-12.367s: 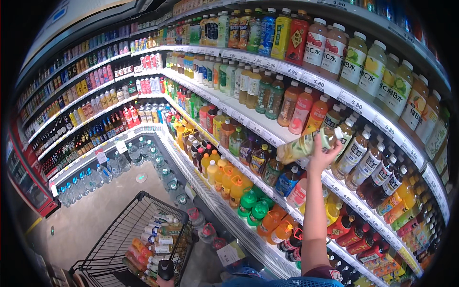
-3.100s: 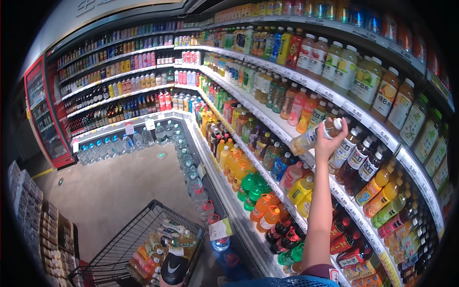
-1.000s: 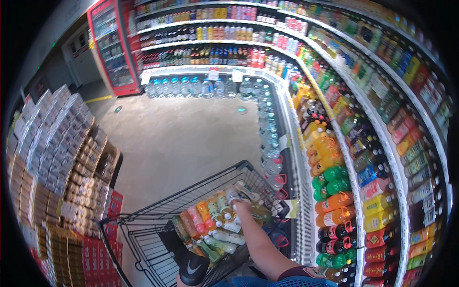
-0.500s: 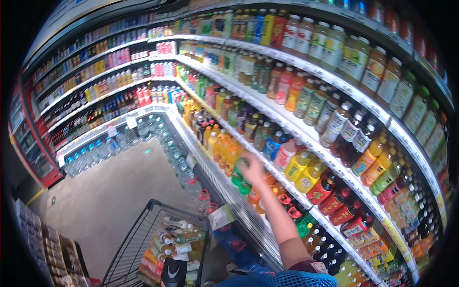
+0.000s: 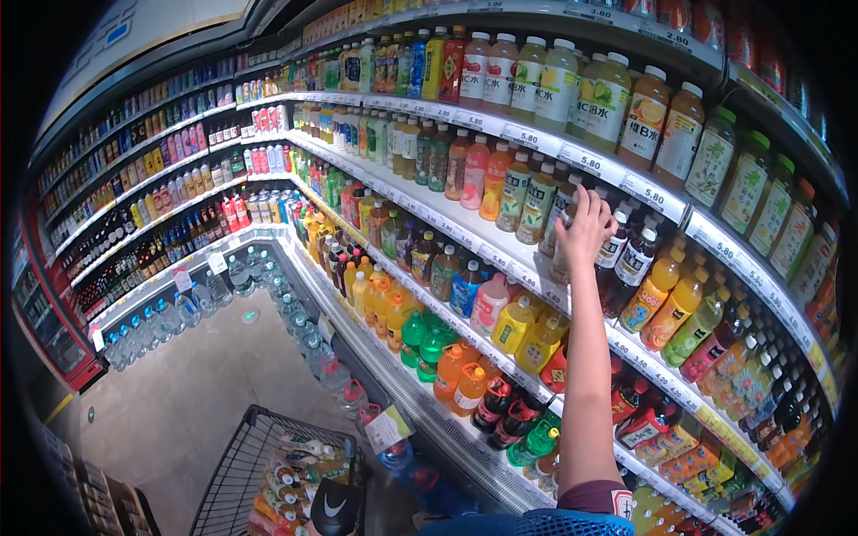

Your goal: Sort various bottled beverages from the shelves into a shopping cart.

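My right hand reaches up to the middle shelf, its fingers spread and bent at the tops of a row of bottles. Partly behind it stand clear bottles with dark-and-white labels, and I cannot make out whether the fingertips touch one. Just right of the hand is a dark drink bottle with a black-and-white label. Left of it is a tea bottle with a green-and-pale label. My left hand is out of view.
A black wire shopping cart with several drink bottles inside stands at lower left. A black item with a white mark rests at its near end. Large water bottles line the floor along the shelf base. A red-framed cooler stands far left.
My right hand has moved from the green bottles on the low shelf up and right to the middle shelf. The view has shifted, so the shelves sit further left.
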`<state>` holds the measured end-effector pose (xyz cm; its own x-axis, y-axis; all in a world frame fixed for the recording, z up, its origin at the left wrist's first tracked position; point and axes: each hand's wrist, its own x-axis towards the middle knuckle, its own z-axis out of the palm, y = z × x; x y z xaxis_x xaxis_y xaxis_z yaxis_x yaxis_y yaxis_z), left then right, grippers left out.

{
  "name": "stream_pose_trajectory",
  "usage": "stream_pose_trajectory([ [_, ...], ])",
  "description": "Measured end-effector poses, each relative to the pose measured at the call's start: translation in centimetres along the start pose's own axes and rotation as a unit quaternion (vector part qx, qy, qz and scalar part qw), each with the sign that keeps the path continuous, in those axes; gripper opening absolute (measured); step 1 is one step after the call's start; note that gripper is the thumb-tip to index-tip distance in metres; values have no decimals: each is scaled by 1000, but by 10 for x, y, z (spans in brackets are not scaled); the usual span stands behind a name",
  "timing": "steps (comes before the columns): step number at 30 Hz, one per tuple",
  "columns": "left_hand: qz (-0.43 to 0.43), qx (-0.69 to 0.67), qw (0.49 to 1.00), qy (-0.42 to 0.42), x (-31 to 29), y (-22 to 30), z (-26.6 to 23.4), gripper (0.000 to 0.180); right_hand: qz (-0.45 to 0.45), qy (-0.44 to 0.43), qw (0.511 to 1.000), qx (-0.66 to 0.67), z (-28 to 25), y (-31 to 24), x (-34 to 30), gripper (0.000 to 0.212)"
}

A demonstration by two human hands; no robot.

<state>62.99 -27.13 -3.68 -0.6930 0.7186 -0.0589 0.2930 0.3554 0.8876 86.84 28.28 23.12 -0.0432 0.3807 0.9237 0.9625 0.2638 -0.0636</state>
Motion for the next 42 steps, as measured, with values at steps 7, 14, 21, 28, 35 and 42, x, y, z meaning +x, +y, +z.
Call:
stream_pose_trajectory([
  [7,-63,-75,995,-14,-6,11,-2,49,-19,96,966,240,27,-39,-45,72],
  [14,-24,-79,996,15,-17,8,-6,47,94,151,854,488,17,-68,-57,50],
  [21,-50,-54,996,57,-27,52,-14,44,328,-86,410,846,-54,-125,-83,36],
  [28,63,-107,990,61,-25,74,-45,45,222,-497,264,796,-111,-213,-175,47],
  [35,150,82,984,42,-17,107,-72,44,99,-705,77,698,-159,-283,-268,48],
  [42,0,8,986,166,-70,37,-95,43,237,-696,138,664,-138,-359,-351,12],
])
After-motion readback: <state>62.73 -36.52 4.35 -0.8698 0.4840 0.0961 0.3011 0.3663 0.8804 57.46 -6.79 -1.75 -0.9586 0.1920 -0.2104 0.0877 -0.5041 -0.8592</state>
